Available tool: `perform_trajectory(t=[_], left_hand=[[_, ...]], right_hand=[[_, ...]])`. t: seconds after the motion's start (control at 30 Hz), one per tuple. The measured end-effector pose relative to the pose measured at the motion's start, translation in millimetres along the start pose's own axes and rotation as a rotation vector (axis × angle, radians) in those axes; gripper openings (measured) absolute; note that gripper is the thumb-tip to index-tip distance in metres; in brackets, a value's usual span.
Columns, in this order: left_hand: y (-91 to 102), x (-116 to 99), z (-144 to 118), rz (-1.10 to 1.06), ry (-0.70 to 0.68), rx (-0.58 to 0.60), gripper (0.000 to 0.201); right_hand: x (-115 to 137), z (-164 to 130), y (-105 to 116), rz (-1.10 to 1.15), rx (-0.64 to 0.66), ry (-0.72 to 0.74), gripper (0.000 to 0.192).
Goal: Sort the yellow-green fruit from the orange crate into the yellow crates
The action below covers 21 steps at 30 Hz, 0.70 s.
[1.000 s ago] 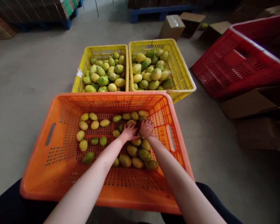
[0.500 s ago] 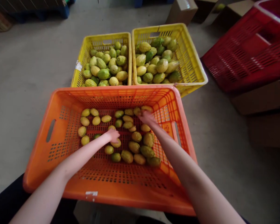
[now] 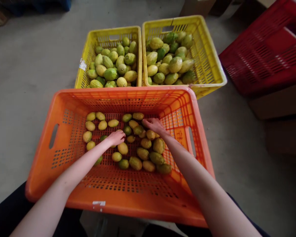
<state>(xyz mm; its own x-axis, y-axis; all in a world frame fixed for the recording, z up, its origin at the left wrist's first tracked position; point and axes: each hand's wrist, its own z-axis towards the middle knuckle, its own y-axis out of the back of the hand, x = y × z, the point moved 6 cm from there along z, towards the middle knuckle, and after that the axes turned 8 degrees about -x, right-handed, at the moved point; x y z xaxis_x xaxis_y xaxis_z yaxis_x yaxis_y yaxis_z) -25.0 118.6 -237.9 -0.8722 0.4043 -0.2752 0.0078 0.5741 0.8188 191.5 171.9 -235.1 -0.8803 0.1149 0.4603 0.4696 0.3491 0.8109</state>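
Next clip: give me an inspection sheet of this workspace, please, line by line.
Surface: grey concrete floor, bare where visible.
Job's things: orange crate with a thin layer of yellow-green fruit on its bottom.
Clutter: cardboard boxes on the right.
Hands: left hand and right hand both palm-down on the fruit in the orange crate; grip hidden.
Cables: nothing seen.
Surroundings: two yellow crates of the same fruit behind, side by side; red crate tilted at the right.
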Motion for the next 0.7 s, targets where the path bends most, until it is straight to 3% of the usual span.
perform_trajectory(t=[0.1,0.2,0.3,0.37,0.5,0.7], left_hand=[[-4.1,6.3,-3.0,0.021,0.076,-0.099,0.05],[-22.1,14.5,-6.5,0.0,0.175,-0.077,0.067],[-43.4,19.8,-13.5,-0.022,0.226,-0.03,0.066],[-51.1,21.6,-20.1,0.006,0.225,-0.025,0.061],[-55.4,26.5,-38.0,0.043,0.207,0.088,0.059],[-48.2,29.9,-62.9,0.036,0.177,0.292,0.057]], right_hand=[[-13.4,-1.2,1.7,-0.028,-0.035,-0.084,0.046],[-17.0,-11.3,-15.1,-0.06,-0.051,-0.133,0.048],[-12.7,-31.1,-41.0,-0.091,-0.052,-0.142,0.072],[-7.4,-45.4,-54.4,-0.11,-0.042,-0.129,0.075],[0.2,-65.1,-61.0,-0.087,-0.008,-0.157,0.063],[-0.5,-76.6,-39.9,0.018,0.056,-0.268,0.035]])
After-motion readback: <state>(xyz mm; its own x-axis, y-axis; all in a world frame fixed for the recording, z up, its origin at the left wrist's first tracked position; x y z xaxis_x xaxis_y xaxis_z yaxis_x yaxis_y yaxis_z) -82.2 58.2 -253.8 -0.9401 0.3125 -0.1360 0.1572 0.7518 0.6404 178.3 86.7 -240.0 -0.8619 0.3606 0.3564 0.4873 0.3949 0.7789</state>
